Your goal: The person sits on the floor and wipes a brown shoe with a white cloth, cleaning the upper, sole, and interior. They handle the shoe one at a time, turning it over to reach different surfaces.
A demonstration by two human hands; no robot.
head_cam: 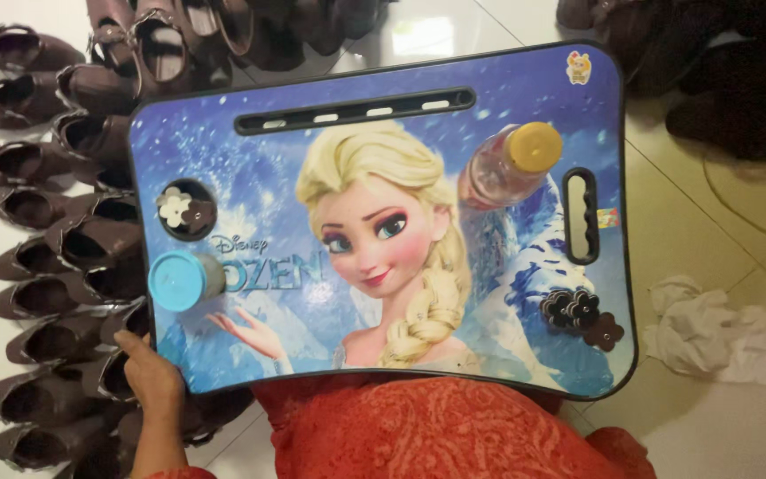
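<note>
Hand at the lap tray's lower left corner, shoes stacked beside it.

Left hand [148, 372] rests knuckles-up against the lower left edge of the blue picture-printed lap tray [250, 160], between the tray and the rows of dark brown shoes [37, 231] filling the left of the frame; its fingers curl out of sight, so I cannot tell whether they grip anything. The right hand is not in view. On the tray, a blue-lidded jar [179, 280] lies at the left, a yellow-capped bottle [511, 164] lies at the upper right, and small dark flower pieces [578, 312] sit at the lower right. A white rag [711, 328] lies on the floor at the right. Judging from this, any tilt of the tray over the red cloth [436, 430] could roll the jar or bottle off and scatter the flower pieces.
</note>
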